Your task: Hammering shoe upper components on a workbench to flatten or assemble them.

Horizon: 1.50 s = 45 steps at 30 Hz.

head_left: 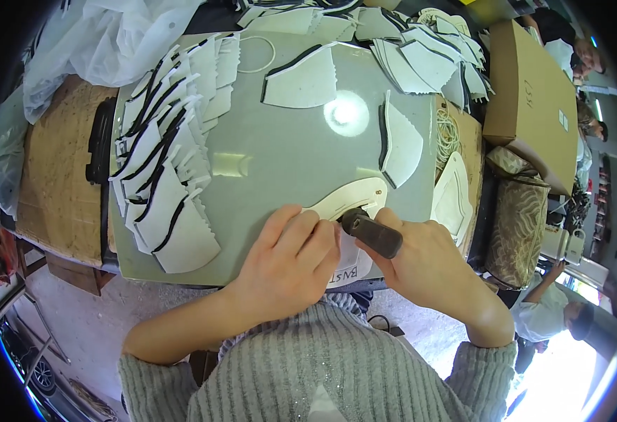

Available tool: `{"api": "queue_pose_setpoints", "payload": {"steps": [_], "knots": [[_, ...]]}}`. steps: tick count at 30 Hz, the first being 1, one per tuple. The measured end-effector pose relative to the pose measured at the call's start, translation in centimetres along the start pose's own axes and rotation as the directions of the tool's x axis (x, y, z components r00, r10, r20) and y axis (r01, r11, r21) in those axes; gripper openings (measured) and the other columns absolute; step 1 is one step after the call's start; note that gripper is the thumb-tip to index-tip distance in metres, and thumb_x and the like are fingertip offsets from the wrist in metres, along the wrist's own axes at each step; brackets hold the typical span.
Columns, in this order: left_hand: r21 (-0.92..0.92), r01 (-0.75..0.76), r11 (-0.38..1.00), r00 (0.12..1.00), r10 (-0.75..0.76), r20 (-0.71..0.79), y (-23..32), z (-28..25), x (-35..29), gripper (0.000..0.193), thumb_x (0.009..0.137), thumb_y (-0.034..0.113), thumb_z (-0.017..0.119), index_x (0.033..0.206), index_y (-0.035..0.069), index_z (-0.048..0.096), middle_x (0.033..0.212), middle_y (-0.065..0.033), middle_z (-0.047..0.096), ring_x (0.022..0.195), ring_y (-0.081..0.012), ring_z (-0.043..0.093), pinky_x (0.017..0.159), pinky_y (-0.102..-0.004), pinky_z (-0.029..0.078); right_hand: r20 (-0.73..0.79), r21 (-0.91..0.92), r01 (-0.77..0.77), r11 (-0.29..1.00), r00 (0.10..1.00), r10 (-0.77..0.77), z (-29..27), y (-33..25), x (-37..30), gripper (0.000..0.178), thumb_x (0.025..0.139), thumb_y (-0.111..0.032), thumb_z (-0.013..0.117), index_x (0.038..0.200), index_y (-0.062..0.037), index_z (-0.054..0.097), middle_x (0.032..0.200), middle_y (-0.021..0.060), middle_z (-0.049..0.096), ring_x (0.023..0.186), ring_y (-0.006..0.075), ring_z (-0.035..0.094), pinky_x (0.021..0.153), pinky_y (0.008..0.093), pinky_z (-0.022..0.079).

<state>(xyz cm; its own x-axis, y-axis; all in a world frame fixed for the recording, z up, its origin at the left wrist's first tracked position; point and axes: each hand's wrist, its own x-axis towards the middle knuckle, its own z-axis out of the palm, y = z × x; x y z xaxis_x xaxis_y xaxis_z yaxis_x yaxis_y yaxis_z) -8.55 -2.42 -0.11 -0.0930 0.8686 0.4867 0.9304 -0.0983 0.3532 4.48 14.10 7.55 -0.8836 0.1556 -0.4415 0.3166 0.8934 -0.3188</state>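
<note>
A pale grey-green table is being shown under white cut pieces edged with black strips. A cream-white template is being pressed beside a dark grey-black tool handle. A light grey ribbed sweater flecked with faint sparkle is being worn. A plain brown cardboard box is being displayed at the right, above a bag patterned in olive and gold swirls. Translucent white plastic sheeting is being seen at the upper left.

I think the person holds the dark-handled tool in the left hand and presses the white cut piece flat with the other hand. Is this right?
Not quite. The head view shows the dark-handled tool in the right hand; the left hand presses the white cut piece flat on the grey board.
</note>
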Motion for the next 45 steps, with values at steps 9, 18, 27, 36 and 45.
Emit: {"api": "queue_pose_setpoints", "payload": {"steps": [9, 18, 27, 36, 45], "knots": [[-0.007, 0.035, 0.999, 0.998, -0.034, 0.055, 0.0, -1.2, -0.3, 0.030, 0.071, 0.006, 0.072, 0.100, 0.000, 0.070, 0.105, -0.0076, 0.062, 0.102, -0.0268, 0.061, 0.096, -0.0483, 0.045, -0.074, 0.037, 0.019, 0.999, 0.997, -0.017, 0.3, 0.2, -0.3, 0.018, 0.094, -0.018, 0.066, 0.108, -0.0072, 0.062, 0.066, 0.0123, 0.058, 0.055, 0.0345, 0.060, 0.049, 0.0431, 0.045], [0.067, -0.052, 0.996, 0.997, 0.049, 0.052, 0.1, -1.0, 0.0, 0.020, 0.074, 0.008, 0.070, 0.092, -0.001, 0.071, 0.102, -0.0081, 0.063, 0.099, -0.0250, 0.061, 0.096, -0.0479, 0.046, -0.028, 0.133, -0.124, 0.983, 0.991, 0.129, 0.3, -0.5, -0.2, 0.014, 0.095, -0.015, 0.066, 0.102, -0.0033, 0.061, 0.068, 0.0151, 0.058, 0.059, 0.0358, 0.062, 0.053, 0.0414, 0.047], [-0.077, 0.124, 0.989, 0.992, -0.121, 0.032, -0.3, -0.6, -0.3, 0.024, 0.072, 0.008, 0.071, 0.096, 0.002, 0.071, 0.097, -0.0051, 0.061, 0.098, -0.0261, 0.060, 0.095, -0.0473, 0.046, -0.086, 0.139, -0.062, 0.988, 0.994, 0.075, 0.9, -0.5, -0.2, 0.014, 0.093, -0.014, 0.067, 0.100, -0.0052, 0.060, 0.069, 0.0140, 0.058, 0.060, 0.0372, 0.063, 0.052, 0.0449, 0.048], [0.010, -0.008, 1.000, 0.999, 0.008, 0.043, -0.3, -1.3, -0.7, 0.024, 0.068, 0.007, 0.072, 0.092, 0.002, 0.070, 0.098, -0.0063, 0.063, 0.099, -0.0255, 0.062, 0.096, -0.0482, 0.046, -0.172, 0.246, -0.064, 0.967, 0.979, 0.108, 1.0, -0.2, -0.1, 0.023, 0.093, -0.024, 0.066, 0.097, -0.0027, 0.060, 0.072, 0.0140, 0.058, 0.054, 0.0356, 0.062, 0.048, 0.0467, 0.049], [0.037, -0.032, 0.999, 0.998, 0.030, 0.056, 0.2, -1.4, -0.7, 0.020, 0.071, 0.008, 0.071, 0.090, -0.001, 0.071, 0.100, -0.0084, 0.064, 0.099, -0.0258, 0.062, 0.098, -0.0496, 0.046, -0.141, 0.078, 0.075, 0.994, 0.988, -0.063, -0.2, -1.3, -0.3, 0.015, 0.095, -0.016, 0.065, 0.100, -0.0027, 0.060, 0.069, 0.0144, 0.057, 0.057, 0.0369, 0.061, 0.051, 0.0446, 0.047]]}}
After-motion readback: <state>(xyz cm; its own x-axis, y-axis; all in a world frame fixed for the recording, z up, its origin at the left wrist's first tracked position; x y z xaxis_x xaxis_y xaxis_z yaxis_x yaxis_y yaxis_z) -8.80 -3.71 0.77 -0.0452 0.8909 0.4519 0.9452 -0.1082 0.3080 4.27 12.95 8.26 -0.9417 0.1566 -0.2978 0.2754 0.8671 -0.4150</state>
